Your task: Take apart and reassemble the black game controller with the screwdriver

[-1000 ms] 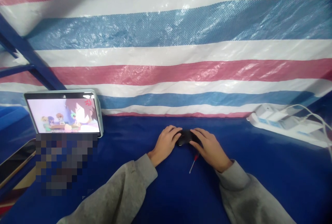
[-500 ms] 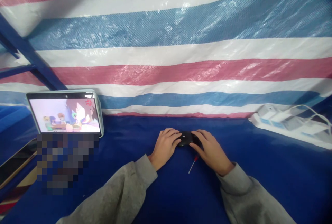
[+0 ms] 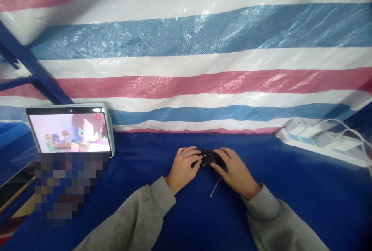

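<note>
A small black object (image 3: 208, 158), smooth and dark, lies on the blue table surface (image 3: 200, 220) between my two hands. My left hand (image 3: 186, 165) grips its left end, thumb at the near side and fingers at the far side. Its right end is held by my right hand (image 3: 232, 167), whose fingers and thumb partly cover it. Just below my right hand lies a small screwdriver (image 3: 215, 187) with a red handle and a thin metal shaft; part of the handle is hidden under the hand.
A tablet (image 3: 69, 133) showing a cartoon stands at the left, with a phone (image 3: 17, 183) nearer the left edge. At the right is a white power strip (image 3: 322, 148) with plugs and cables. Striped sheeting (image 3: 186, 84) hangs behind the table.
The view has shifted slightly, so the tablet and table sit a little lower. Both hands keep nearly the same place around the black object.
</note>
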A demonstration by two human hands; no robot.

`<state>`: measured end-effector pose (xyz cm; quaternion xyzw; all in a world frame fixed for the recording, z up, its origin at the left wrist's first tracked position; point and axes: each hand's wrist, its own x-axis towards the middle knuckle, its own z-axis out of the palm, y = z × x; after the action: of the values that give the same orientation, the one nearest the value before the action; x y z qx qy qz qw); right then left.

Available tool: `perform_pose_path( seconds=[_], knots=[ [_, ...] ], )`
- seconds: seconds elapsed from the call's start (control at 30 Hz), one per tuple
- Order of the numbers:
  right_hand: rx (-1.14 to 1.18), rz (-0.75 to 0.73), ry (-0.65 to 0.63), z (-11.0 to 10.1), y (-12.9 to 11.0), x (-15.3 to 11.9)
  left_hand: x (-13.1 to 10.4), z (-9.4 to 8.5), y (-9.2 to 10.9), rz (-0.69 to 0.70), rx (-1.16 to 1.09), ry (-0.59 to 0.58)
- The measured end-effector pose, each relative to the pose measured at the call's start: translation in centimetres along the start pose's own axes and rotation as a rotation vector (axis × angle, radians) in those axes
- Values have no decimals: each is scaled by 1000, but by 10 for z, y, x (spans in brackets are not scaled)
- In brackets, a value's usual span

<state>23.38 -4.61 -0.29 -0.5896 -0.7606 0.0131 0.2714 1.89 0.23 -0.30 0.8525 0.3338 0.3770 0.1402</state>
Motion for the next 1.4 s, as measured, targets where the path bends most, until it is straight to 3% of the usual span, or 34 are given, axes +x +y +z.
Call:
perform_pose_path(
  seconds=[0.63, 1.4],
  knots=[
    [-9, 13, -4, 0, 1, 0, 0, -2, 3, 8, -23, 33],
    [-21, 17, -12, 1, 1, -1, 0, 1, -5, 34, 0, -25]
  ],
)
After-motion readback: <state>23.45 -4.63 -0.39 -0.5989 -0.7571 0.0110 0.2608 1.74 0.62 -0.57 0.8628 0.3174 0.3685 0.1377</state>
